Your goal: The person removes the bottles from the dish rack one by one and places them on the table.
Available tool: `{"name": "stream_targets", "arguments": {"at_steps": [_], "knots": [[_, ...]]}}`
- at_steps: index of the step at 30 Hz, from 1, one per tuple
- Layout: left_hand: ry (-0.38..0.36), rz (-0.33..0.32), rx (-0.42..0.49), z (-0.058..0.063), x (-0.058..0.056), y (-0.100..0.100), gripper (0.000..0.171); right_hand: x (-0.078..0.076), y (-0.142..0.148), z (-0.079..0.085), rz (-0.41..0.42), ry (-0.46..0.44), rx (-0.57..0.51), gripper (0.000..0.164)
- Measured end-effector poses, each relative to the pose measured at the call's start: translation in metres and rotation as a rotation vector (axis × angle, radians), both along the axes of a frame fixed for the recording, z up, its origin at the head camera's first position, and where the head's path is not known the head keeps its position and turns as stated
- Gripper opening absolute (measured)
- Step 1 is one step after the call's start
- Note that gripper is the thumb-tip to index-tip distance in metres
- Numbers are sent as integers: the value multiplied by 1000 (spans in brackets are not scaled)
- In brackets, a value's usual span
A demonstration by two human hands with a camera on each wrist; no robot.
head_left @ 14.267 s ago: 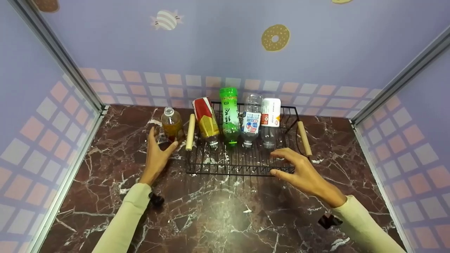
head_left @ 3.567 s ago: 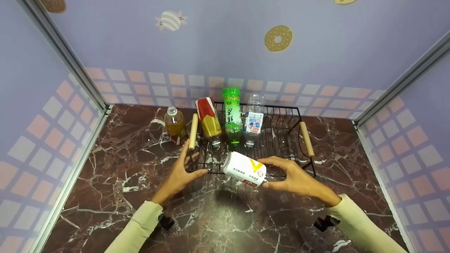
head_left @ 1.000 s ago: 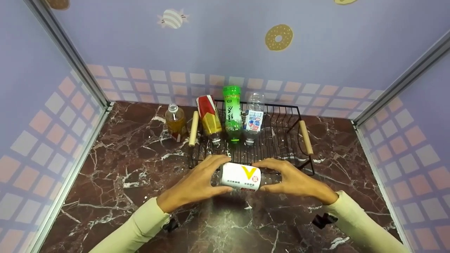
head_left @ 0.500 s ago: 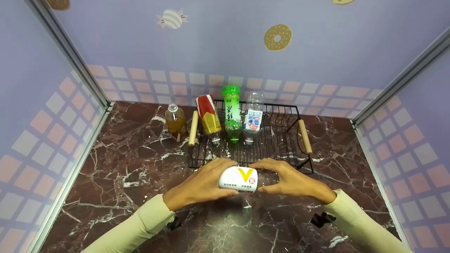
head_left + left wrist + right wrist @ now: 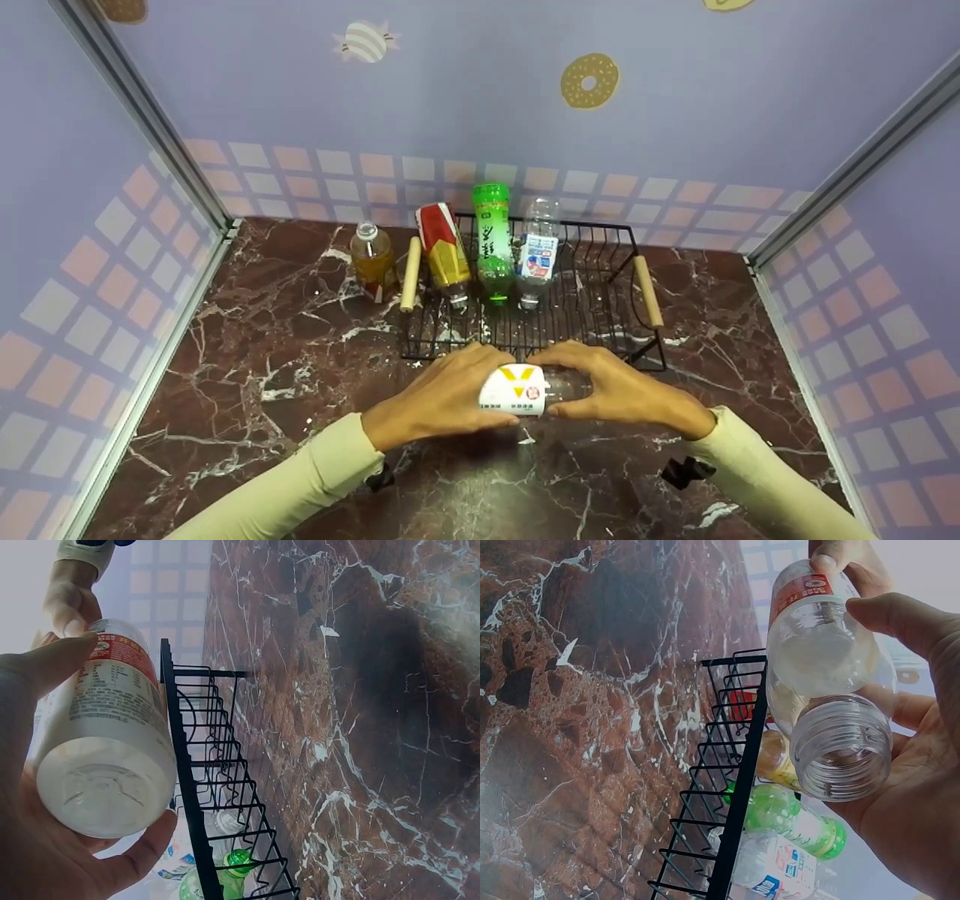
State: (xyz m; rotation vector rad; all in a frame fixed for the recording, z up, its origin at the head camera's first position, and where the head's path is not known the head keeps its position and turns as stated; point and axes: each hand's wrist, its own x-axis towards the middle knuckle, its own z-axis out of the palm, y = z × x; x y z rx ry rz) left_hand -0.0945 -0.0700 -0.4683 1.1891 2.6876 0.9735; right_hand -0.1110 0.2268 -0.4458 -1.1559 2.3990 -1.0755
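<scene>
So, in the head view, the left hand (image 5: 450, 394) wraps the base end of the white-labelled bottle (image 5: 516, 390) while the right hand (image 5: 626, 386) pinches its neck end; it lies level in the air, just before the near edge of the black wire rack (image 5: 632, 238), over the desk (image 5: 480, 487). A slip looks the likeliest trouble: smooth plastic, and if one grip loosens early, that end could tip onto the near bar. Swing it wide towards the rack's left edge and the upright amber bottle (image 5: 374, 266) just outside could topple. Polished, white-veined marble look below; rounded wooden handles (image 5: 411, 274) on the rack; the red-and-yellow bottle (image 5: 444, 244), the green bottle (image 5: 493, 240) and the clear bottle (image 5: 538, 259) lean along its back edge.

Over to the left wrist: round, translucent base facing us, thumb pressed over the label's red band (image 5: 120, 652), fingers curled beneath. Squeeze too hard and the thin wall might buckle.

And the right wrist: thumb above, fingers below, and there's the ribbed screw mouth (image 5: 840, 750), no cap on it! Anything left inside could dribble if it tilts mouth-down; whether it holds liquid, I can't tell.
</scene>
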Motion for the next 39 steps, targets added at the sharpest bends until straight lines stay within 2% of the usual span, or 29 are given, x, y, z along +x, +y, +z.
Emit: {"name": "stream_targets", "arguments": {"at_steps": [5,11,18,30,39], "knots": [[22,11,-65,2,1,4,72,4,-1,2,-6,21,9,64],[-14,13,-118,3,4,10,69,7,-5,5,7,83,13,59],[-16,4,-112,2,4,16,68,8,-9,5,8,102,11,52],[-17,6,-162,2,3,20,65,8,-11,1,10,83,21,53],[-11,7,-127,-1,2,19,59,6,-12,1,10,85,9,54]]}}
